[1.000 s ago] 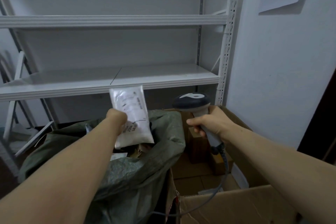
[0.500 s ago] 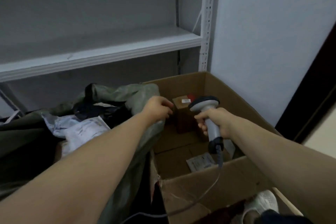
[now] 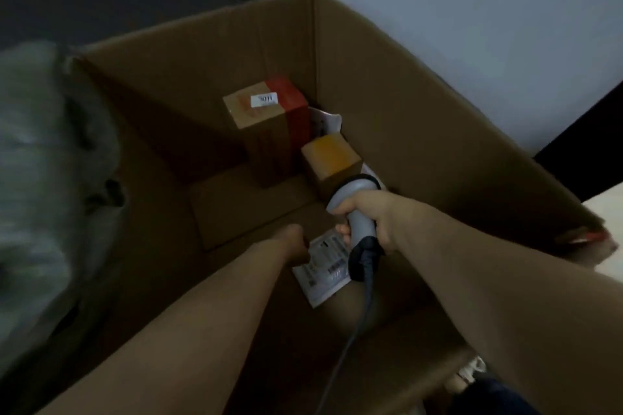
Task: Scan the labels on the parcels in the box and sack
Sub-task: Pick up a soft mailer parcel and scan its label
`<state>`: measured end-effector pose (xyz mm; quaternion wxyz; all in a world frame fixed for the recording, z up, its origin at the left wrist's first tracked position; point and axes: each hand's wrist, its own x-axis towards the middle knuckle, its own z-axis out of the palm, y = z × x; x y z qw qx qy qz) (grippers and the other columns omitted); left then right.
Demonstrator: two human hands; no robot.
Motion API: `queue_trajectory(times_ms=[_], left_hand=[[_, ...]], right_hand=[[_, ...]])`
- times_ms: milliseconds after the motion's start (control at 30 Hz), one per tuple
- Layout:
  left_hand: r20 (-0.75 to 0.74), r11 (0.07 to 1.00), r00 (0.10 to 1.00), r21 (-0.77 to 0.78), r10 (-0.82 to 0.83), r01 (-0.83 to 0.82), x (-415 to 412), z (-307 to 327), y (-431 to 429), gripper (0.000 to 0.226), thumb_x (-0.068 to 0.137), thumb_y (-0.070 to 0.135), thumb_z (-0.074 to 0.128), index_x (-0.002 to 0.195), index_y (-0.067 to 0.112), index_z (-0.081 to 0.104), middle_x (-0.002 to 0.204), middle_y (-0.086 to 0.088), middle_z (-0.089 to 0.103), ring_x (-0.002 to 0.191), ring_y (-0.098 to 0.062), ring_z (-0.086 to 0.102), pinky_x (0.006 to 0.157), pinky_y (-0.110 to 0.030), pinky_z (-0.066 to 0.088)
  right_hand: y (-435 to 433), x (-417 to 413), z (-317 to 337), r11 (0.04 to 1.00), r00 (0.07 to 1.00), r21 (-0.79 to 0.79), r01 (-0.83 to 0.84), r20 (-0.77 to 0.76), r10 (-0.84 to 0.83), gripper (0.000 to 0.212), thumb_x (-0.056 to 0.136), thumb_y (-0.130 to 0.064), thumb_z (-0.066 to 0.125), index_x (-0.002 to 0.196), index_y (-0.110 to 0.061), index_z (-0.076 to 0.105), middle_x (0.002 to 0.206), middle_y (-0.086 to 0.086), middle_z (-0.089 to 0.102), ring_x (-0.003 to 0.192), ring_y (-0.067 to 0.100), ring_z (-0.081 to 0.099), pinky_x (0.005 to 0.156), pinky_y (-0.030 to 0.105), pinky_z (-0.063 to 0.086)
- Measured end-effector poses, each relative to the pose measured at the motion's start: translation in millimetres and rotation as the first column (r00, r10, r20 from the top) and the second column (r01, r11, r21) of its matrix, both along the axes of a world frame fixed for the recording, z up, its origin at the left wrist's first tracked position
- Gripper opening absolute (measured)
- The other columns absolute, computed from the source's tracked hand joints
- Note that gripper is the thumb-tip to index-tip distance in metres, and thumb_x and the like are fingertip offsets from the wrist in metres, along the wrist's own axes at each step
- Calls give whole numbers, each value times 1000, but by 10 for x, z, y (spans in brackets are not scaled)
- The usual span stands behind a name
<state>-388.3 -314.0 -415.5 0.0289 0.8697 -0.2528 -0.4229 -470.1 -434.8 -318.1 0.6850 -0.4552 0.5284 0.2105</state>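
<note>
Flat white labelled plastic mailer lies on the brown cardboard box's floor, probably light and floppy, best pinched by an edge; left hand just beside it, fingers hidden; right hand grips grey handheld scanner.

Box bears tall carton, small carton (beside), mailer.

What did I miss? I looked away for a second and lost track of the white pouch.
The left hand released the pouch it held above the sack and moved right, down into the box, to the flat labelled parcel; whether it grips it is unclear. The right hand lowered the scanner into the box too. Unchanged: its grip on the scanner, and the tall carton in the far corner.
</note>
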Motion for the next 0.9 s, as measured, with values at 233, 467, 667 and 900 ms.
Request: queue_trajectory(times_ms=[233, 467, 667, 900], left_hand=[[-55, 972, 983, 147, -176, 182, 21, -989, -353, 59, 94, 30, 57, 143, 6, 35, 145, -14, 41, 132, -29, 42, 104, -33, 36], [96, 876, 905, 312, -414, 368, 12, -1468, -309, 82, 89, 50, 54, 149, 7, 19, 151, -20, 21, 137, -38, 22, 112, -46, 24], [182, 942, 942, 235, -284, 239, 106, -1100, -276, 57, 85, 35, 66, 133, 13, 47, 136, -13, 46, 128, -28, 40, 105, -35, 35], [284, 958, 915, -84, 286, -273, 128, -165, -121, 23, 95, 23, 51, 111, 12, 65, 115, -12, 64, 108, -29, 60, 85, -34, 49]], right_hand=[[-298, 407, -485, 992, 990, 7, -124, -71, 124, 16, 97, -13, 53, 110, -4, 50, 73, 11, 54, 61, 19, 50, 67, 32, 48], [-281, 503, -781, 981, 979, 55, -184, -81, 188, 21, 98, -13, 51, 117, -4, 48, 70, 11, 49, 58, 18, 46, 60, 30, 44], [-267, 383, -624, 995, 995, 18, -94, -28, 94, 31, 96, -13, 54, 123, 0, 48, 70, 10, 51, 56, 17, 47, 58, 29, 45], [-137, 56, 80, 995, 990, -99, -30, 133, 43, 26, 91, -11, 59, 112, 3, 52, 55, 9, 51, 40, 16, 47, 44, 26, 42]])
